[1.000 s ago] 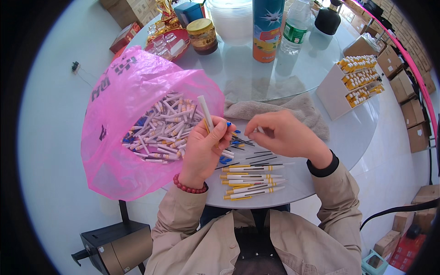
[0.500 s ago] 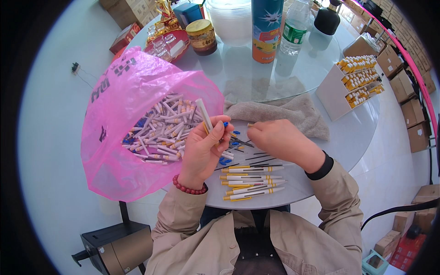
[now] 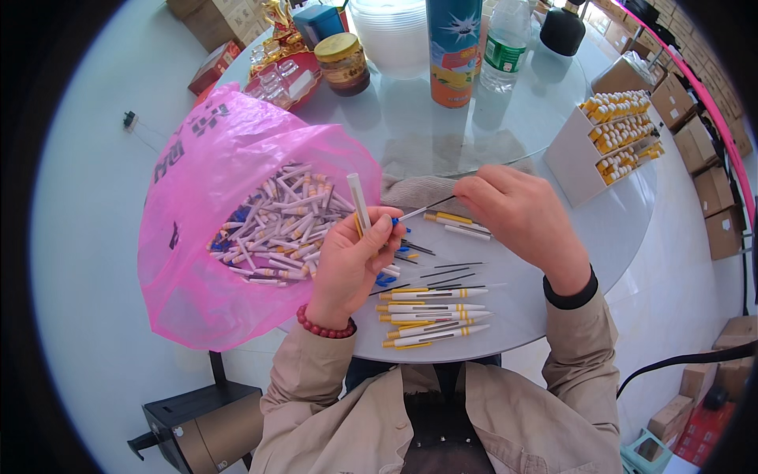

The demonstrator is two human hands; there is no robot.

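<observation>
Upright in my left hand (image 3: 357, 257) is a white pen barrel (image 3: 358, 197), with a small blue part (image 3: 395, 223) at the thumb and fingertips. My right hand (image 3: 525, 221) pinches the dark end of a thin pen refill (image 3: 426, 208), whose other end meets the blue part. Below the right hand, a yellow-and-white pen (image 3: 458, 223) lies on the table. Several white pens with yellow clips (image 3: 433, 313) lie in a row near the table edge. Between them and my hands are loose dark refills (image 3: 452, 272) and blue pieces (image 3: 385, 280).
To the left, a pink plastic bag (image 3: 185, 292) stands open, full of white pen parts (image 3: 288, 213). A grey cloth (image 3: 410, 189) lies behind my hands. A white box (image 3: 575, 154) of pens is at right. Farther back stand a jar (image 3: 343, 67), a spray can (image 3: 452, 59) and a bottle (image 3: 504, 51).
My right hand has risen up and to the right from the table, now with a refill that reaches to the blue part. A pen beneath it has come into view. The left hand stays nearly still.
</observation>
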